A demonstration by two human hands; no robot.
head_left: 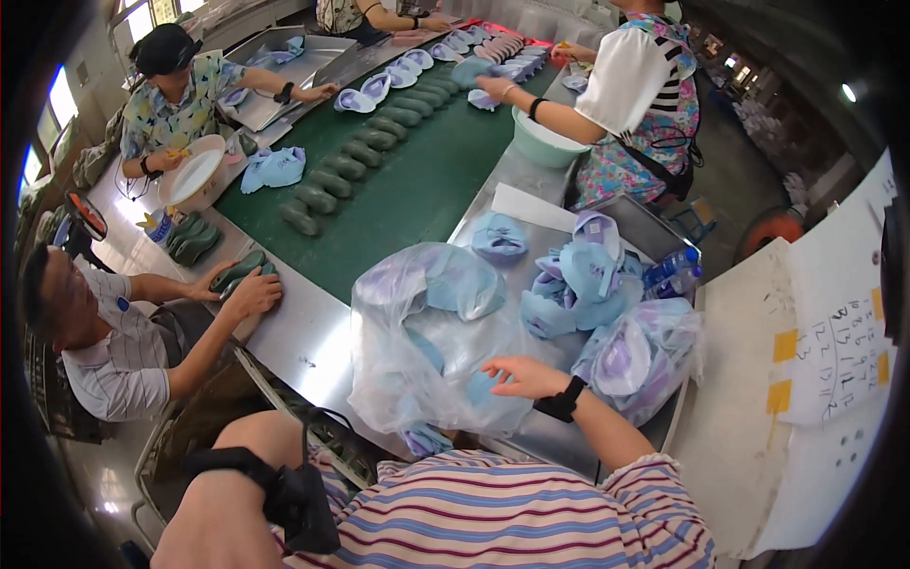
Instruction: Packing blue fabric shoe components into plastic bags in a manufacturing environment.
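Note:
My right hand (519, 377) hovers over or lightly touches a large clear plastic bag (389, 356); its fingers point left, partly spread, with nothing visible in them. Light blue and lilac shoe uppers show through the bag. Close to the camera at the lower left is my left hand (213, 526), raised and cropped by the picture's edge, so its fingers are hidden. A black strap with a small box sits on that wrist. Right of the bag lie a heap of blue shoe uppers (573, 284), a single upper (500, 235) and a second filled plastic bag (640, 356).
Dark green shoe lasts (360, 154) line a green conveyor belt (417, 204). Co-workers sit and stand around it; one at the left holds green lasts (237, 273). A pale green basin (545, 142) stands far right, bottles (673, 270) nearer. A white board (815, 379) rises at right.

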